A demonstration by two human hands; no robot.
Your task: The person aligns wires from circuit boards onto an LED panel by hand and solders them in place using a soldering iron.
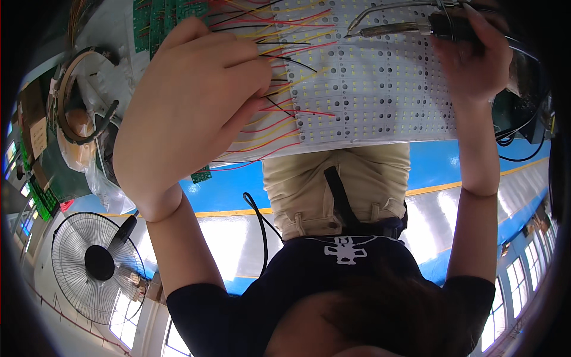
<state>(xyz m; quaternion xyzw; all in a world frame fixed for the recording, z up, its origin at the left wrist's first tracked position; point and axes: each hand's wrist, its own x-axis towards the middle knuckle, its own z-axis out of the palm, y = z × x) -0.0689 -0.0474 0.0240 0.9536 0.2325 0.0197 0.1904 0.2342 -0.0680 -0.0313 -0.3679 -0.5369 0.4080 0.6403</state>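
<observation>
Head view: left hand (190,101) on the wire ends, right hand (476,53) bringing the soldering iron (386,28) in from the far side.

Left fingers are bunched narrow on the red and yellow wires (279,128) at the left edge of the white LED panel (369,89), apparently pinching one; the exact wire is hidden under the fingertips. Right hand is wrapped shut around the iron's dark handle. Iron's long axis runs roughly level across the frame, tip pointing toward the left hand but well apart from it, over the panel's upper rows. A thin metal rod lies just beside the iron, about parallel. Wires fan out leftward from the panel edge, toward the green circuit boards (166,15). Left hand is the nearer one to the wire ends.
</observation>
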